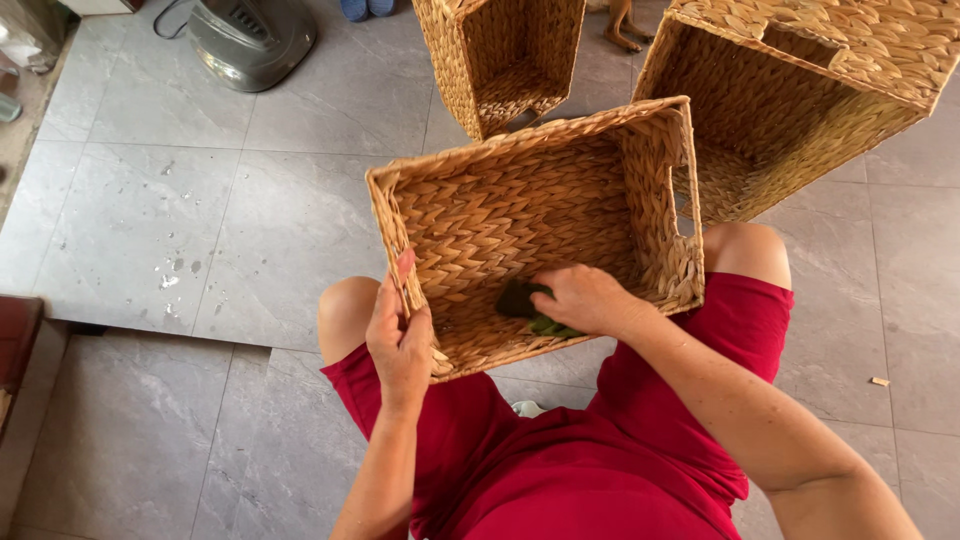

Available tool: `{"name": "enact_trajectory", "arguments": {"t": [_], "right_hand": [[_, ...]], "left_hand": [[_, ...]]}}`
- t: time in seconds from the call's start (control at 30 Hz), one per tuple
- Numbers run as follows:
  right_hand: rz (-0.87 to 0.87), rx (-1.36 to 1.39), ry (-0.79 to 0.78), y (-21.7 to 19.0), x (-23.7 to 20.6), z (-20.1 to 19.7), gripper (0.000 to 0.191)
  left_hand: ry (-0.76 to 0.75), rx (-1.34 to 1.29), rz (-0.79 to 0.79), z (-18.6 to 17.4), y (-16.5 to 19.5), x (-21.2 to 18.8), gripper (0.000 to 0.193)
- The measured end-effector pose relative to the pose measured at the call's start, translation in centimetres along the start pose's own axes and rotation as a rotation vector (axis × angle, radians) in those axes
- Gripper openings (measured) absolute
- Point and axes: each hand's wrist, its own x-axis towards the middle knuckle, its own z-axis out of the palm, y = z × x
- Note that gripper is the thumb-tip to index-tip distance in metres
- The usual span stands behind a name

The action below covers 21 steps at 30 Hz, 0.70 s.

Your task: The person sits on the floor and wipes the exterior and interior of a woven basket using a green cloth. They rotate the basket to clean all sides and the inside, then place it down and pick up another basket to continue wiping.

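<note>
A woven straw basket (520, 200) rests tilted on my knees, its opening facing me. My left hand (400, 340) grips the basket's near left rim, thumb on the edge. Inside the basket, my right hand (585, 298) presses a dark green cloth (528, 305) against the woven bottom near the front wall. Most of the cloth is hidden under my fingers. I sit in red shorts over a grey tiled floor.
Two more woven baskets lie on the floor beyond: a small one (500, 60) at top centre and a large one (800, 100) at top right. A metal appliance (250, 40) stands at top left. A dark wooden edge (15, 350) shows at left.
</note>
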Motion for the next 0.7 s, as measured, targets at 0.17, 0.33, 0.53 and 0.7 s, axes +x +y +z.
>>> {"name": "enact_trajectory", "arguments": {"t": [0.17,0.33,0.53,0.7], "right_hand": [[0.109,-0.195,-0.105,1.6,-0.7,-3.4,0.040],[0.009,-0.178,-0.064,0.4,-2.1,-4.2,0.041],[-0.413,0.045,0.047,-2.8,-1.6,-0.2,0.041],[-0.526,-0.073,0.113,-4.1,-1.7,4.6,0.041]], "left_hand": [[-0.111,0.338,0.060,-2.4,4.8,4.5,0.064],[-0.343,0.475,0.433,-4.2,11.2,9.1,0.063],[-0.625,0.673,0.535,-4.4,18.1,12.7,0.061],[-0.700,0.670,0.636,-0.7,18.0,13.6,0.059]]}}
